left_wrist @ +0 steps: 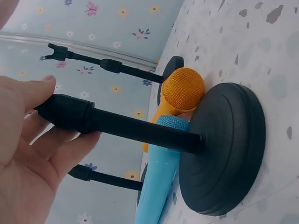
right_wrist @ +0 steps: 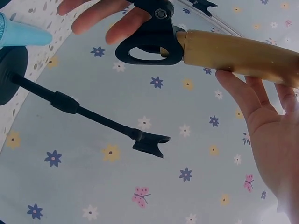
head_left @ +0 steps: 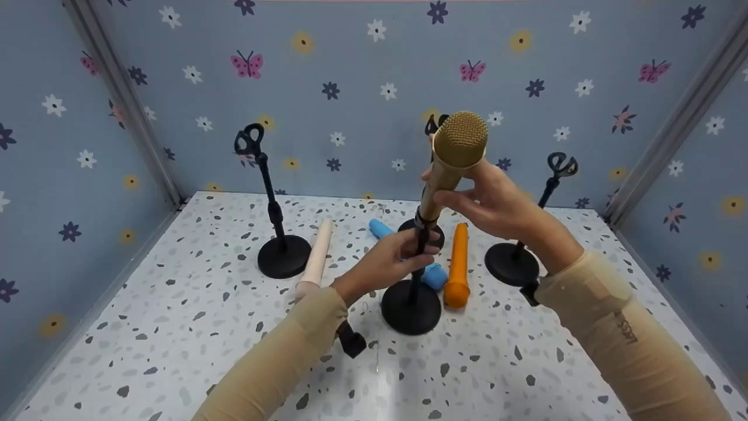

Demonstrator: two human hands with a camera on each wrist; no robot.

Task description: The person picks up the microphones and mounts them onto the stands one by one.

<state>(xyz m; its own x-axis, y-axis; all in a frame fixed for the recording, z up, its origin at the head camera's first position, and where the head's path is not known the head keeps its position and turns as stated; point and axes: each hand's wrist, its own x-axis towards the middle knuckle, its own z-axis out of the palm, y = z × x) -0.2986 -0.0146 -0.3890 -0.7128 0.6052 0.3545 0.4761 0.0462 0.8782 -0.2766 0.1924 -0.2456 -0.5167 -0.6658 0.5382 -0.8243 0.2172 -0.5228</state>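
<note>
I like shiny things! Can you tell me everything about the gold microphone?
The gold microphone has a round mesh head and a smooth, metallic-looking gold body. It stands nearly upright, head up, its lower end sitting in the black clip of the front stand. The right hand holds its body, and the left hand grips the stand's pole just below it.

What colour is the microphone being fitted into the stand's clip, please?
Gold microphone, mesh head and body alike; clearest in the head view.

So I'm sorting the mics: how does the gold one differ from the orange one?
The gold microphone stands upright in a stand's clip, held by the right hand; the orange microphone lies flat on the table, untouched. Gold looks metallic, orange matte. Both have mesh heads.
</note>
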